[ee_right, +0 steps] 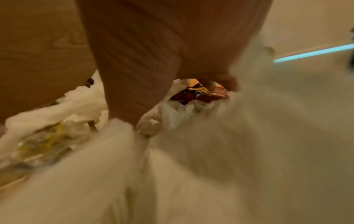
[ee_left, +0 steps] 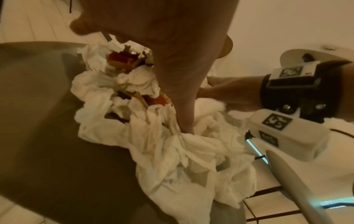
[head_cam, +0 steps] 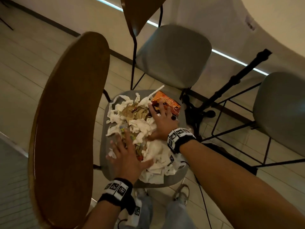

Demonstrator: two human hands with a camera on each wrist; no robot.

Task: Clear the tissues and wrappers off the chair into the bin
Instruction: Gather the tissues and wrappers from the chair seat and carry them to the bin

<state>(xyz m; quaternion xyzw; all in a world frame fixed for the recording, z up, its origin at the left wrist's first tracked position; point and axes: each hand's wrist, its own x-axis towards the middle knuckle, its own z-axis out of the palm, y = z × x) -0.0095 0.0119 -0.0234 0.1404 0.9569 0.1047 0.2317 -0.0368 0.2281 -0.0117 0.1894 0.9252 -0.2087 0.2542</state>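
Grey chair (head_cam: 107,164) seat heaped with rubbish: crumpled white tissues (head_cam: 142,128) spread over most of it, brown paper (head_cam: 130,111) near the middle, an orange wrapper (head_cam: 166,103) at the far right edge, a yellow-printed clear wrapper (head_cam: 132,138) lower in the heap. A white plastic fork (head_cam: 152,95) pokes out at the far side beside the orange wrapper. Left hand (head_cam: 127,156) lies flat on the near-left part of the pile, fingers spread and straight, pressing on tissue and the clear wrapper — grasping nothing that I can see. In the left wrist view its thumb (ee_left: 184,109) digs down into the tissues (ee_left: 172,151). Right hand (head_cam: 162,119) is splayed over the far-right part, fingertips on the orange wrapper, palm on tissue; fingers straight, nothing clenched. The right wrist view is blurred — white tissue (ee_right: 172,166) up close, a bit of the orange wrapper (ee_right: 203,91) under the fingers. Both wrists carry black bands with printed markers. Brown chair back (head_cam: 66,129) stands to the left of the seat. Two more grey chairs (head_cam: 173,57) stand beyond and to the right. Tiled floor (head_cam: 24,63) below. No bin in view.
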